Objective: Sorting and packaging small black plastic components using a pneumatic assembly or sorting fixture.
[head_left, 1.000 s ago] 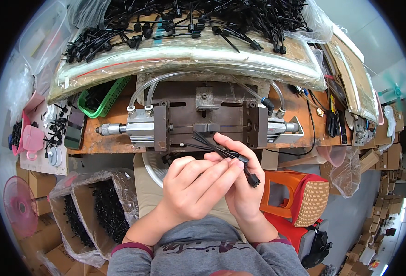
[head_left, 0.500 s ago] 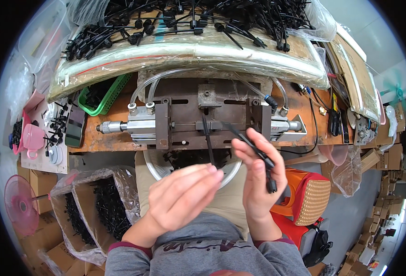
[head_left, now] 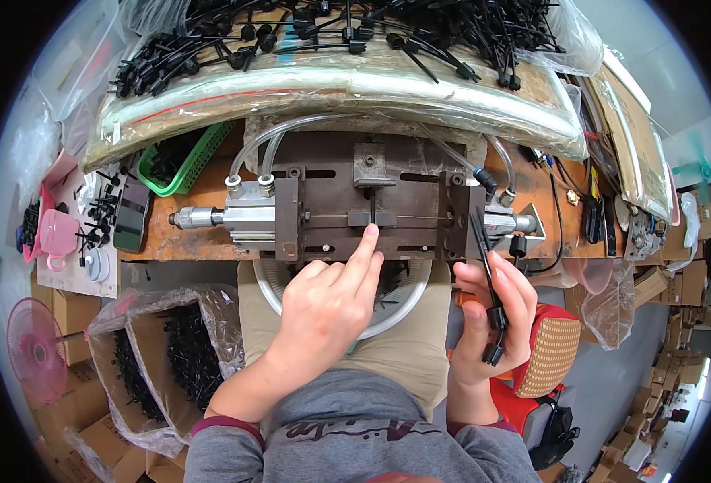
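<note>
Hands now apart: left hand (head_left: 327, 310) pressing a black cord (head_left: 372, 208) into the clamp (head_left: 375, 211) at twelve o'clock, right hand (head_left: 492, 322) gripping spare cords (head_left: 490, 302) at three o'clock.

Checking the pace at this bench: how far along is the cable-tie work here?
One black tie already sits in the press fixture, the left hand fingertip pressing it. The right hand holds more ties ready. Left: a big heap of ties on the shelf behind.

Worn workbench (head_left: 210, 193); pink fan (head_left: 37, 350)
</note>
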Demonstrator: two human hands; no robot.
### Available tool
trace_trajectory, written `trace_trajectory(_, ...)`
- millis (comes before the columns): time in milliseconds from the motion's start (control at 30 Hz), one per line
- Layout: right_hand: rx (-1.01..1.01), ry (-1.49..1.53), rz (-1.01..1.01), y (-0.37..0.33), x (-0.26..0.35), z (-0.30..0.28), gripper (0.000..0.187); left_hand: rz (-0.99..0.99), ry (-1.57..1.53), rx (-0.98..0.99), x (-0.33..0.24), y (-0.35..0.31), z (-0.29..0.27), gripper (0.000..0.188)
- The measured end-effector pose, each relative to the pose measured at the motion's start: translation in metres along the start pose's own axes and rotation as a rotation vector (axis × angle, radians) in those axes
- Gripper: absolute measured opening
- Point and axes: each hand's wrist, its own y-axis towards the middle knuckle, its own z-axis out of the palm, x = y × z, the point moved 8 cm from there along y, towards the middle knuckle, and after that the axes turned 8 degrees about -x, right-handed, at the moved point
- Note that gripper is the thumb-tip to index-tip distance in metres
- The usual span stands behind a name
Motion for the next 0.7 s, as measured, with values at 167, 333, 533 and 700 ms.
trace_trajectory(167, 0.047, -0.08, -0.054, 0.001, 0.003, 0.002, 0.036, 0.011, 0.025, 0.021, 0.001, 0.007, 0.001, 0.024)
trace_trajectory(333, 0.098, -0.186, -0.109, -0.001, 0.004, 0.003, 0.035, -0.024, 0.011, 0.038, 0.002, 0.006, 0.002, 0.024)
trace_trajectory(533, 0.135, -0.275, -0.203, -0.003, 0.011, 0.01, 0.033, -0.088, -0.226, -0.069, 0.008, 0.007, -0.009, 0.028)
trace_trajectory(700, 0.323, -0.277, -0.302, -0.013, 0.014, 0.029, 0.04, -0.221, -0.836, -0.228, 0.004, 0.008, -0.038, 0.04)
